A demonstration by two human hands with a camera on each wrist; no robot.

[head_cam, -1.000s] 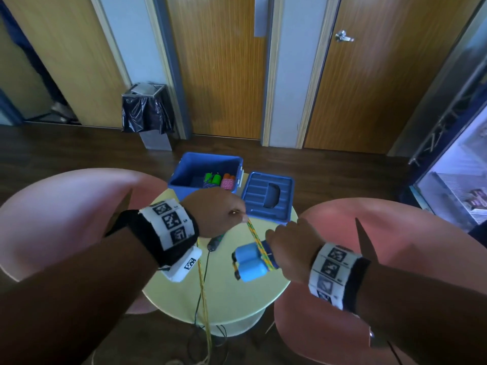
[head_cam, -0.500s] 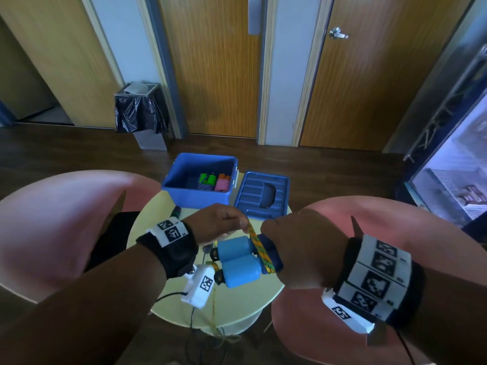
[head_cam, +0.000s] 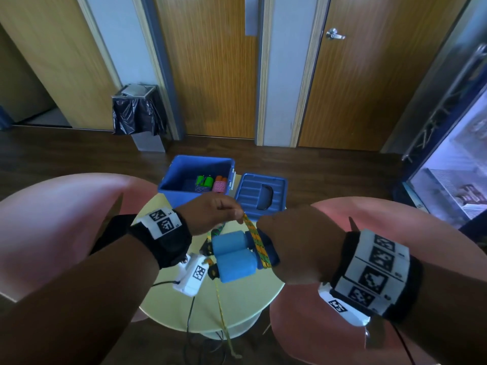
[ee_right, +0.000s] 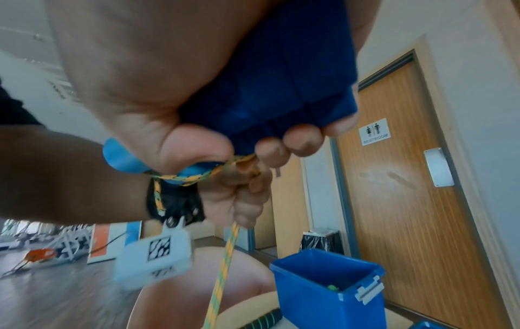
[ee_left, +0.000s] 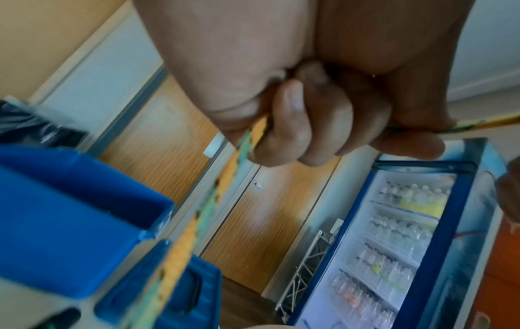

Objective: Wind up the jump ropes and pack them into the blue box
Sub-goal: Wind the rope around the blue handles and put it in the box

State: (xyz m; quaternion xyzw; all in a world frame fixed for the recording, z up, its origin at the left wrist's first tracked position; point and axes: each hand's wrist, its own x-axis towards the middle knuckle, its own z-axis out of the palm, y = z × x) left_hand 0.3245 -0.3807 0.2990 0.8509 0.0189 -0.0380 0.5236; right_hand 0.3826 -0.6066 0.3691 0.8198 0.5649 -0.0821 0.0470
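My right hand [head_cam: 287,243] grips the two blue jump-rope handles [head_cam: 234,255] side by side above the round yellow table [head_cam: 237,309]; the right wrist view shows the fingers curled round the handles [ee_right: 281,89]. A yellow-green rope [head_cam: 257,242] crosses over the handles. My left hand [head_cam: 216,214] pinches that rope just above them; the rope [ee_left: 202,211] runs out between thumb and fingers. The rest of the rope [head_cam: 222,314] hangs off the table's near edge. The blue box [head_cam: 195,177] stands open at the table's far side with wound ropes with green and orange handles [head_cam: 210,183] inside.
The box's blue lid [head_cam: 259,192] lies right of the box. Pink chairs [head_cam: 58,222] flank the table on both sides. Another rope's dark handle [ee_right: 261,318] lies on the table near the box. A bin [head_cam: 137,111] and wooden doors stand behind, a glass-door fridge [head_cam: 453,180] at right.
Both hands and the blue handles have come up closer to the camera. The left hand has carried the rope over the handles, staying pinched on it.
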